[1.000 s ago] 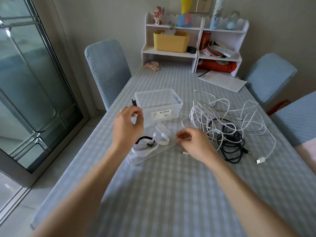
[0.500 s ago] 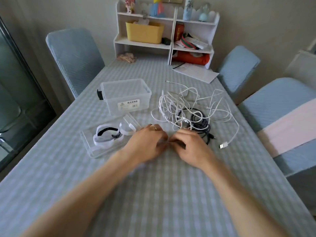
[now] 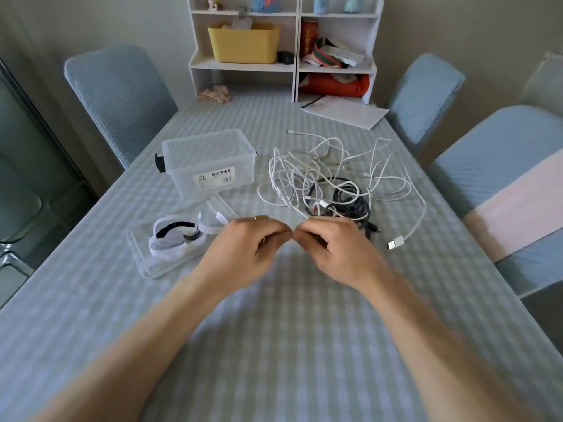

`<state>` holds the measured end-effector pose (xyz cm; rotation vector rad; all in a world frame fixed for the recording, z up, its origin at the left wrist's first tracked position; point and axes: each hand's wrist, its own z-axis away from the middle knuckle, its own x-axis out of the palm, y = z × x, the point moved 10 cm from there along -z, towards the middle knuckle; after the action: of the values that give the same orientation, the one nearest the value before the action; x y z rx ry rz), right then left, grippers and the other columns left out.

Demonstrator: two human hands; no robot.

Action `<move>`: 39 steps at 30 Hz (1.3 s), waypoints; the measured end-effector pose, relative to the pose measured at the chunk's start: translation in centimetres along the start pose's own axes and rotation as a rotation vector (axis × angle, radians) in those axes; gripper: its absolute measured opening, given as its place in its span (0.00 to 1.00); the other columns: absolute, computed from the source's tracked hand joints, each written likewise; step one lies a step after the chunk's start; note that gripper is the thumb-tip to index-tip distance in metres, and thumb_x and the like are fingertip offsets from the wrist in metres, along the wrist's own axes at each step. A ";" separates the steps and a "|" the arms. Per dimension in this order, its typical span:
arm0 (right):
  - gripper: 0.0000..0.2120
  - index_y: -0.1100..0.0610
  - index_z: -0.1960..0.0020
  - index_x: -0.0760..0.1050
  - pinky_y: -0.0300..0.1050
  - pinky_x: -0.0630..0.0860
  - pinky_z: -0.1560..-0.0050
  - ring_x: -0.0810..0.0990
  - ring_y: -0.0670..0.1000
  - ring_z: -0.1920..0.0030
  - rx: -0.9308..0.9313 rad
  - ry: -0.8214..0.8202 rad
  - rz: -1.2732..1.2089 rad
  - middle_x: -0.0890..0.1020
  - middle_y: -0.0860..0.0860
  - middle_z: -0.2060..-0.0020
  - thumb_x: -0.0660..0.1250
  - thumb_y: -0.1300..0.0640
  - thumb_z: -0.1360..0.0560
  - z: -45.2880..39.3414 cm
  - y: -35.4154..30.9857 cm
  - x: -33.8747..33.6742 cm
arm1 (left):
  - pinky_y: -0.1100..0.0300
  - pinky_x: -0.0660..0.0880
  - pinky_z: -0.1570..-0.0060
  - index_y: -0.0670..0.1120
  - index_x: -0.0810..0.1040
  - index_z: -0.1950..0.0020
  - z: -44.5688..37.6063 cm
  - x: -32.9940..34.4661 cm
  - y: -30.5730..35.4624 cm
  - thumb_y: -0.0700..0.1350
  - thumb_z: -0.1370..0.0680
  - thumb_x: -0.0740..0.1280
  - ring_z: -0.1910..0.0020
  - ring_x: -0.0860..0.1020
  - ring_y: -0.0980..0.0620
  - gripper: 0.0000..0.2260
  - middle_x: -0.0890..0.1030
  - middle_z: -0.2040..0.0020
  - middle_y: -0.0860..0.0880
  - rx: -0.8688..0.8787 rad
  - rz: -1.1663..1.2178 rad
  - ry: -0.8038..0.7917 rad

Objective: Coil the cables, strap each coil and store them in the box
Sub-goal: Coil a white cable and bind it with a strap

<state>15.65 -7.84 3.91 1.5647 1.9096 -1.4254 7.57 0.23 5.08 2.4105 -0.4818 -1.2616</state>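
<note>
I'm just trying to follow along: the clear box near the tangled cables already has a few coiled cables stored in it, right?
Not quite. The head view shows the clear box empty; the cables all lie in a loose tangle on the table to its right, none coiled or stored yet.

Domestic dining room. A long bench [image 3: 274,345] under a pale blue-and-white checked cloth is ringed by chairs in matching blue fabric covers [image 3: 122,92], one draped with a pink cloth [image 3: 518,208]. Against the far wall a small white shelf unit [image 3: 297,41] stands on the bench and holds household oddments: a yellow storage bin [image 3: 243,44], a red can [image 3: 309,38], figurines on the top tier and a red pouch [image 3: 333,85]. At left, a glazed sliding door [image 3: 27,178] reaches the floor
</note>
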 end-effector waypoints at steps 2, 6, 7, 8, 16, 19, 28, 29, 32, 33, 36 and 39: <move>0.19 0.58 0.58 0.78 0.46 0.71 0.62 0.73 0.49 0.66 0.001 0.012 -0.003 0.77 0.48 0.68 0.60 0.44 0.21 0.0 0.0 -0.4 | 0.71 0.66 0.65 0.45 0.83 0.55 -0.1 -0.5 -0.8 0.43 0.22 0.66 0.69 0.72 0.63 0.07 0.74 0.69 0.60 -0.087 0.090 0.035; 0.19 0.60 0.60 0.75 0.52 0.71 0.60 0.74 0.53 0.66 0.043 0.061 -0.018 0.76 0.51 0.69 0.61 0.46 0.20 0.0 1.4 -1.5 | 0.64 0.68 0.65 0.45 0.78 0.64 1.3 -2.6 -5.8 0.43 0.25 0.64 0.66 0.73 0.54 0.09 0.76 0.68 0.53 -0.479 0.722 0.278; 0.20 0.61 0.62 0.74 0.51 0.71 0.61 0.74 0.53 0.66 0.057 0.064 -0.025 0.75 0.51 0.70 0.61 0.47 0.20 0.0 1.6 -1.5 | 0.62 0.72 0.59 0.44 0.79 0.64 1.4 -2.4 -6.3 0.42 0.26 0.64 0.61 0.76 0.51 0.08 0.78 0.64 0.49 -0.539 0.932 0.313; 0.19 0.60 0.62 0.74 0.50 0.71 0.61 0.73 0.52 0.67 0.068 0.050 -0.031 0.75 0.50 0.71 0.61 0.48 0.19 0.0 1.6 -1.2 | 0.58 0.75 0.50 0.43 0.79 0.63 1.1 -1.9 -6.0 0.41 0.26 0.64 0.54 0.79 0.49 0.08 0.80 0.59 0.46 -0.564 1.127 0.309; 0.11 0.56 0.60 0.77 0.45 0.74 0.56 0.75 0.46 0.62 0.091 -0.044 0.030 0.76 0.44 0.64 0.71 0.50 0.24 0.4 1.7 0.2 | 0.62 0.68 0.70 0.49 0.60 0.68 1.5 -0.1 -3.9 0.42 0.23 0.59 0.76 0.54 0.54 0.14 0.57 0.77 0.52 -0.741 1.538 0.241; 0.08 0.55 0.58 0.79 0.51 0.76 0.53 0.76 0.47 0.58 0.108 -0.072 0.076 0.77 0.45 0.60 0.68 0.50 0.24 0.8 1.8 0.6 | 0.60 0.56 0.75 0.49 0.61 0.66 1.7 -1.0 -5.3 0.39 0.21 0.60 0.78 0.53 0.54 0.15 0.57 0.78 0.52 -0.776 1.226 0.264; 0.12 0.53 0.58 0.79 0.52 0.77 0.57 0.78 0.48 0.58 0.101 -0.086 0.117 0.77 0.45 0.58 0.70 0.45 0.32 2.1 1.3 0.4 | 0.59 0.73 0.63 0.46 0.84 0.61 0.8 2.6 -1.0 0.62 0.28 0.66 0.67 0.79 0.51 0.19 0.82 0.68 0.49 -0.155 -0.135 -0.241; 0.12 0.53 0.58 0.79 0.51 0.77 0.57 0.77 0.47 0.58 0.103 -0.077 0.118 0.76 0.45 0.58 0.71 0.45 0.31 2.1 1.4 0.4 | 0.58 0.71 0.65 0.44 0.82 0.64 0.7 2.4 -1.2 0.60 0.27 0.66 0.69 0.77 0.49 0.20 0.80 0.71 0.48 -0.155 -0.111 -0.226; 0.18 0.53 0.59 0.78 0.46 0.76 0.58 0.76 0.45 0.60 0.088 0.001 0.090 0.76 0.44 0.61 0.69 0.37 0.30 2.1 1.3 -0.6 | 0.61 0.67 0.70 0.42 0.76 0.68 0.9 0.8 -1.7 0.51 0.23 0.70 0.72 0.72 0.50 0.17 0.75 0.74 0.51 -0.203 -0.017 -0.096; 0.20 0.55 0.60 0.77 0.44 0.74 0.60 0.75 0.45 0.62 0.072 0.039 0.074 0.75 0.44 0.63 0.68 0.37 0.29 2.2 1.2 -1.1 | 0.63 0.65 0.71 0.42 0.74 0.68 1.0 0.4 -2.2 0.49 0.23 0.69 0.73 0.70 0.50 0.17 0.73 0.76 0.52 -0.264 0.024 -0.071; 0.21 0.57 0.64 0.75 0.42 0.70 0.63 0.72 0.46 0.66 0.058 0.068 0.060 0.74 0.47 0.67 0.66 0.39 0.25 2.8 1.0 -1.8 | 0.67 0.62 0.74 0.42 0.71 0.68 1.6 0.9 -3.7 0.45 0.22 0.67 0.77 0.65 0.55 0.16 0.68 0.79 0.55 -0.472 0.164 -0.055; 0.19 0.58 0.61 0.78 0.45 0.71 0.63 0.73 0.48 0.66 0.094 0.049 0.059 0.75 0.48 0.68 0.64 0.43 0.23 3.6 1.6 -1.7 | 0.63 0.65 0.73 0.39 0.77 0.65 2.0 1.7 -4.3 0.44 0.22 0.66 0.75 0.69 0.54 0.13 0.74 0.72 0.51 -0.663 0.425 0.038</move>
<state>16.40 -11.93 2.68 1.6989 1.8314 -1.4843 7.37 2.88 0.84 1.6666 -0.4441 -0.9830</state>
